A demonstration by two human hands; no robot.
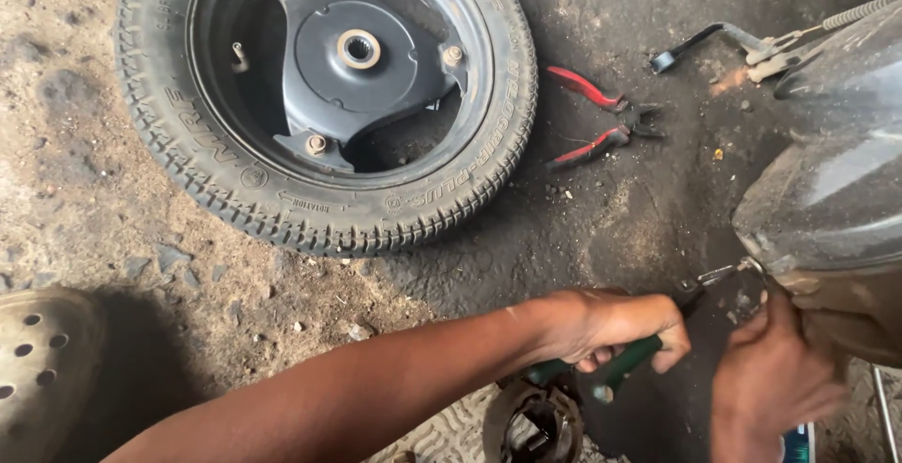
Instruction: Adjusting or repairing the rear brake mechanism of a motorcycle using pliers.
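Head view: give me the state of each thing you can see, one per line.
Wheel: off the vehicle, lying flat on the dirt floor.
Red-handled pliers: lying open, unheld.
Green-handled pliers: gripped by left hand, tip at vehicle body.
Right hand: against the body's underside.

Your right hand is blurred and hides the plier tips' contact; the frame edge crops the scooter body.

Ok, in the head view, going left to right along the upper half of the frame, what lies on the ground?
Tyre on its black wheel rim → red-handled pliers → black lever with its cable → dark curved body panel at the right edge.
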